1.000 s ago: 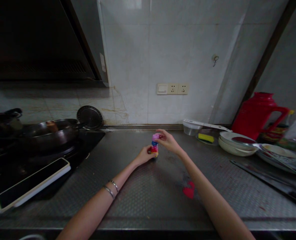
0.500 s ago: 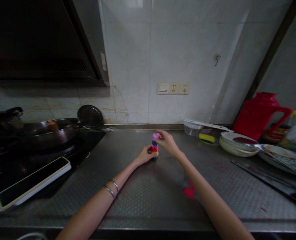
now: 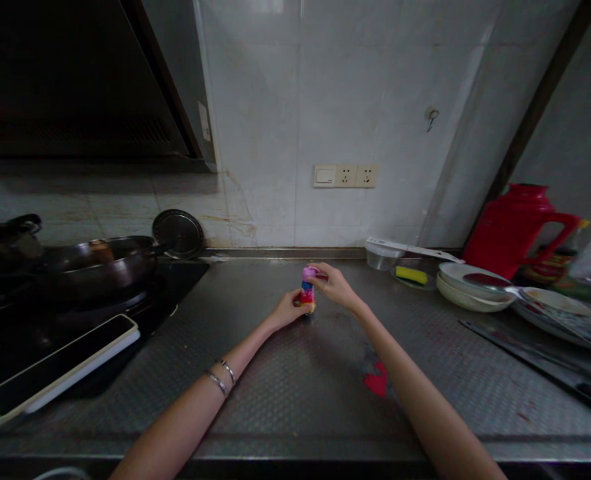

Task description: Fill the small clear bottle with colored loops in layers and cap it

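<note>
A small multicoloured bottle-like item [image 3: 308, 294], purple on top with blue, red and yellow bands below, stands upright at the middle of the metal counter [image 3: 285, 400]. Around its lower part, my left hand [image 3: 289, 309] is closed, thumb and fingers on its sides. The fingers of my right hand [image 3: 331, 283] pinch its purple top from the right. Near my right forearm a red heart-shaped piece [image 3: 376, 381] lies on the counter.
To the left are a pan [image 3: 100, 267], a round lid [image 3: 178, 233] and a phone-like device [image 3: 65, 363]. On the right are a yellow sponge [image 3: 411, 275], stacked bowls [image 3: 470, 293], a knife [image 3: 535, 360] and a red thermos [image 3: 515, 230].
The whole view has shifted very slightly. Both hands keep their hold on the multicoloured item, with no other clear movement.
</note>
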### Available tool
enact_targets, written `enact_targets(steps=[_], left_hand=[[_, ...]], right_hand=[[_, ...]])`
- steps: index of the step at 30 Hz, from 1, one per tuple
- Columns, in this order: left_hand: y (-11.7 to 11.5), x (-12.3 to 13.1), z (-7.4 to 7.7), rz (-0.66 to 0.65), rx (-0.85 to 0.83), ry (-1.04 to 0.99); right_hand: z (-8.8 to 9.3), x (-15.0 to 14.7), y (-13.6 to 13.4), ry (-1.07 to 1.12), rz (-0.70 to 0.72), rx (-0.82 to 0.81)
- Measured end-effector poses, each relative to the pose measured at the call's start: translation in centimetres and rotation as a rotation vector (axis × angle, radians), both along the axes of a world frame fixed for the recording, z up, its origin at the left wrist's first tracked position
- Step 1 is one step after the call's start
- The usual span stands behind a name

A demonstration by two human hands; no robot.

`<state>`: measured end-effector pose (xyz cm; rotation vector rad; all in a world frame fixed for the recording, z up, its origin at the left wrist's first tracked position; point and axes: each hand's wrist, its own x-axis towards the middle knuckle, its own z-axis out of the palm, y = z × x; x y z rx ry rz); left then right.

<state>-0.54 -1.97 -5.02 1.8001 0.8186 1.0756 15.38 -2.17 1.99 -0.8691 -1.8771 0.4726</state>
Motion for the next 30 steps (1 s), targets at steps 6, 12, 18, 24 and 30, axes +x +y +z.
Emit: enact_targets(steps=[6, 12, 18, 24, 30], left_hand=[[0.54, -0.12, -0.33, -0.007, -0.001, 0.004], [0.58, -0.41, 0.08, -0.075, -0.042, -0.013], [0.52, -0.58, 0.35, -0.096, -0.061, -0.018], [0.33, -0.36, 0.50, -0.072, -0.050, -0.018], [0.42, -0.42, 0.29, -0.079, -0.041, 0.001]], right_hand=[[0.03, 0.25, -0.05, -0.042, 0.054, 0.007], [0.17, 0.75, -0.14, -0.083, 0.065, -0.003], [0.03, 0.92, 0.19, -0.074, 0.082, -0.002], [-0.37, 0.39, -0.20, -0.059, 0.007, 0.002], [0.38, 0.49, -0.54, 0.214, 0.158, -0.276]])
